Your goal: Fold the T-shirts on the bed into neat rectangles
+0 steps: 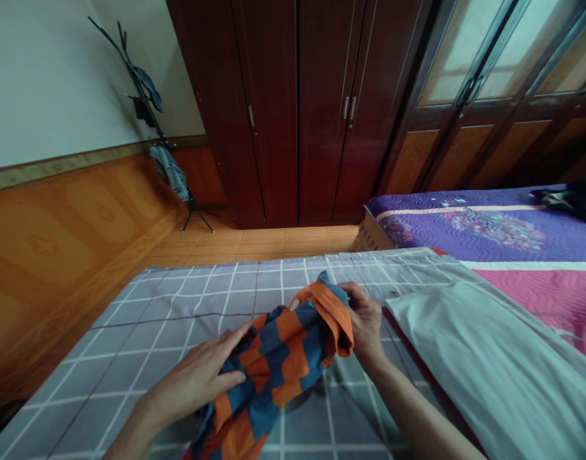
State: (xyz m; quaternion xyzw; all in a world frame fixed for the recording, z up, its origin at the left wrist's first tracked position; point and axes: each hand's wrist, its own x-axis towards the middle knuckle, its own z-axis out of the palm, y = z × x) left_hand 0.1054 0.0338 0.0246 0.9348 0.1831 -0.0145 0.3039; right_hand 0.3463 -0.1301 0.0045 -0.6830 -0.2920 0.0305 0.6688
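A crumpled garment (pixel 293 351) with orange and blue checks lies over the bed in front of me. Its kind is hard to tell, and an orange folded band (pixel 338 316) shows at its upper right end. My right hand (pixel 364 319) pinches the cloth beside this band, with the fingertips partly hidden behind it. On the garment's left side rests my left hand (pixel 206 377), its fingers stretched out and the thumb apart on the cloth. The lower end of the garment runs out of view. Beneath it is a grey checked bedsheet (pixel 177 319).
A pale green cloth (pixel 494 364) lies on the right of the bed. Beyond it is a second bed with a purple and pink cover (pixel 503 233) and dark clothing (pixel 575 198). Dark red wardrobes (pixel 316 115) stand behind. At left is a coat stand (pixel 146 105).
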